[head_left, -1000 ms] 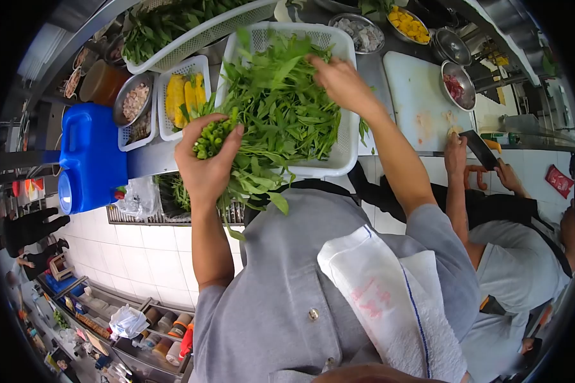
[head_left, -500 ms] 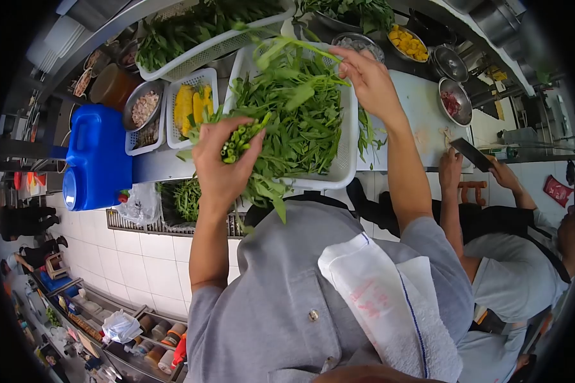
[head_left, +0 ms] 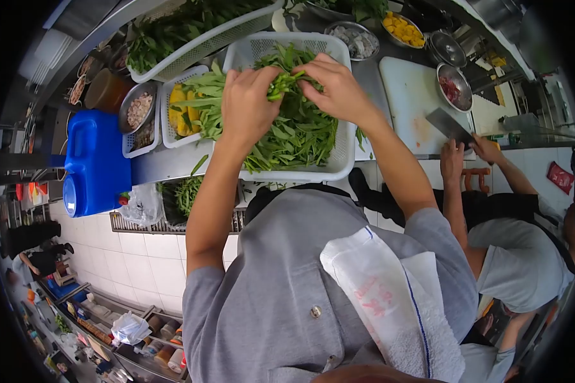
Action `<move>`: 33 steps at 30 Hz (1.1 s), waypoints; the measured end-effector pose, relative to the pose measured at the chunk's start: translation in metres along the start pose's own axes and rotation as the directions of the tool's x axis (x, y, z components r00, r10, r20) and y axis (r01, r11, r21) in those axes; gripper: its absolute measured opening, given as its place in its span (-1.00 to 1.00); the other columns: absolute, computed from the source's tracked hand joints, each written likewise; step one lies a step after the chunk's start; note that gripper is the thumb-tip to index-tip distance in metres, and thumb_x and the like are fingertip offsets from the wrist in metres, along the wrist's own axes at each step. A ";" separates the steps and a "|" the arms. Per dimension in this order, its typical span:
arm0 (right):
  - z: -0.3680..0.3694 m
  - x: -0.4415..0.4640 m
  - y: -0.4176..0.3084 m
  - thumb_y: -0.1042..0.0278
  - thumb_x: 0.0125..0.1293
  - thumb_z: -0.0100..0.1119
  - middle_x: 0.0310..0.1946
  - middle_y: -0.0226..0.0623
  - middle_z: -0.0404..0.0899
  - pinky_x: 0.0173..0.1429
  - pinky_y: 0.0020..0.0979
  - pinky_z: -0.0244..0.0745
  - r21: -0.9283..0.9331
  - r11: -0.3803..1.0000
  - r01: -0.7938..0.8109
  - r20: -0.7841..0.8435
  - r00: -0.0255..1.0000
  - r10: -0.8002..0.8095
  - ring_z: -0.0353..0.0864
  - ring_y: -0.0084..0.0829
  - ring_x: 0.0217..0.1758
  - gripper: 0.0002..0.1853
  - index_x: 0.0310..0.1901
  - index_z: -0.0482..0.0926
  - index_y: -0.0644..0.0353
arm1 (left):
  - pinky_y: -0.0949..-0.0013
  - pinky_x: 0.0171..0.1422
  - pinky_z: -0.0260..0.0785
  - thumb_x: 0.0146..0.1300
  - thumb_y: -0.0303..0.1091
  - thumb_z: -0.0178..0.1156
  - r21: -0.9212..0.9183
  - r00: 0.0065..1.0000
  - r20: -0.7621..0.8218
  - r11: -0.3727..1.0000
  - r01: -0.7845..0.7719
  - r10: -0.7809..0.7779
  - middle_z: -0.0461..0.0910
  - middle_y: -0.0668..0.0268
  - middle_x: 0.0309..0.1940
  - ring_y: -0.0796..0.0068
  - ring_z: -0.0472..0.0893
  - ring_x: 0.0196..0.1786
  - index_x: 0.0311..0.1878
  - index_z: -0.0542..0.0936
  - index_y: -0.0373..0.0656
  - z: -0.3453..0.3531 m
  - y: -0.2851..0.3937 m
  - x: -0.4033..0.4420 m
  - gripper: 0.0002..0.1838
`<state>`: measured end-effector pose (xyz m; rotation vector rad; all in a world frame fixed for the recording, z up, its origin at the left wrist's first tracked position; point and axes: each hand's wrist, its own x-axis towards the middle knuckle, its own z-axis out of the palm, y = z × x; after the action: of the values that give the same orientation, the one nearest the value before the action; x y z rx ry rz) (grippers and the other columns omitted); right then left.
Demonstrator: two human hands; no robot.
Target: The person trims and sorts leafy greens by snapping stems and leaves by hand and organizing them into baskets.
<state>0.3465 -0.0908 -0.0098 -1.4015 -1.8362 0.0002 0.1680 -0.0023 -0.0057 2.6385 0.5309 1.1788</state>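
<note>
My left hand (head_left: 248,105) is closed around a bunch of leafy green stems (head_left: 280,85), with the cut ends pointing right. Leaves from the bunch spread out to the left of that hand. The fingers of my right hand (head_left: 338,90) are closed at the stem ends, close to my left fingertips. Both hands are above a white plastic basket (head_left: 319,173), which holds a heap of loose green leaves (head_left: 297,143).
Left of the basket are yellow vegetables (head_left: 182,108), a bowl of chopped pieces (head_left: 139,110) and a blue jug (head_left: 96,163). A larger basket of greens (head_left: 204,48) stands behind. On the right, a co-worker holds a cleaver (head_left: 448,122) by a white cutting board (head_left: 402,96).
My left hand has moved up and right with the bunch. My right hand has come down and left to meet it. The co-worker's cleaver has shifted left over the board.
</note>
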 end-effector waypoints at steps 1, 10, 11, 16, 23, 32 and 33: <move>0.004 -0.002 0.003 0.51 0.14 0.24 -0.38 -0.14 0.57 -0.19 -0.26 0.46 -0.002 0.998 0.063 -0.020 0.998 -0.063 0.53 -0.18 -0.27 -0.77 -0.13 0.60 0.31 | 0.23 -0.11 0.28 -0.06 -0.48 0.41 -0.009 0.999 0.026 1.000 0.024 -0.024 0.61 0.22 -0.41 0.20 0.55 -0.31 -0.16 0.62 -0.11 0.001 -0.001 -0.003 -0.67; 0.034 -0.006 0.017 0.51 0.10 0.28 -0.43 -0.16 0.58 -0.25 -0.30 0.47 -0.068 0.995 0.069 -0.078 0.994 -0.074 0.55 -0.26 -0.34 -0.83 -0.25 0.58 0.33 | 0.21 -0.01 0.30 -0.05 -0.43 0.41 -0.115 0.980 0.099 0.976 0.185 -0.174 0.66 0.16 -0.33 0.11 0.59 -0.23 -0.15 0.61 -0.11 0.013 -0.016 -0.015 -0.67; 0.041 -0.006 0.015 0.51 0.10 0.28 -0.43 -0.16 0.58 -0.25 -0.30 0.47 -0.067 0.995 0.068 -0.079 0.994 -0.073 0.55 -0.26 -0.34 -0.83 -0.25 0.58 0.33 | 0.22 0.01 0.29 -0.05 -0.43 0.41 -0.117 0.974 0.099 0.970 0.214 -0.203 0.66 0.15 -0.33 0.09 0.60 -0.22 -0.15 0.62 -0.12 0.013 -0.015 -0.014 -0.68; 0.041 0.002 0.033 0.46 0.30 0.13 -0.46 -0.37 0.59 -0.32 -0.48 0.40 0.708 0.634 -0.311 -0.273 0.707 0.652 0.51 -0.58 -0.39 -0.91 -0.24 0.58 0.27 | 0.32 -0.03 0.39 0.02 -0.43 0.42 -0.220 0.915 0.012 0.892 0.395 -0.402 0.68 0.14 -0.33 0.26 0.64 -0.26 -0.16 0.63 -0.16 0.003 -0.010 -0.017 -0.72; 0.024 -0.018 0.045 0.42 0.40 0.08 -0.43 -0.33 0.58 -0.29 -0.47 0.47 0.895 0.199 -0.398 0.115 0.639 0.761 0.52 -0.57 -0.38 -0.88 -0.11 0.49 0.26 | 0.48 -0.07 0.47 0.09 -0.44 0.43 -0.711 0.703 0.009 0.490 0.504 -0.711 0.70 0.27 -0.30 0.56 0.62 -0.26 -0.14 0.61 -0.24 -0.046 -0.018 -0.031 -0.72; 0.048 0.006 -0.007 0.43 0.40 0.07 -0.49 -0.27 0.61 -0.37 -0.41 0.51 0.712 0.522 -0.470 0.032 0.764 0.644 0.61 -0.49 -0.46 -0.84 -0.07 0.42 0.29 | 0.51 -0.10 0.44 0.01 -0.38 0.51 -0.630 0.682 0.132 0.471 0.618 -0.719 0.66 0.34 -0.30 0.61 0.58 -0.26 -0.13 0.60 -0.29 -0.015 0.015 -0.031 -0.62; 0.053 0.007 -0.012 0.43 0.39 0.09 -0.51 -0.27 0.62 -0.38 -0.40 0.51 0.615 0.639 -0.462 -0.023 0.799 0.600 0.63 -0.48 -0.47 -0.83 -0.06 0.42 0.28 | 0.52 -0.09 0.43 0.01 -0.39 0.53 -0.716 0.637 0.163 0.354 0.602 -0.753 0.65 0.36 -0.29 0.62 0.58 -0.25 -0.13 0.59 -0.30 -0.010 0.019 -0.029 -0.61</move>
<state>0.3051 -0.0656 -0.0360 -1.3604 -1.0212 0.6416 0.1470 -0.0308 -0.0124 1.3494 0.8704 1.0319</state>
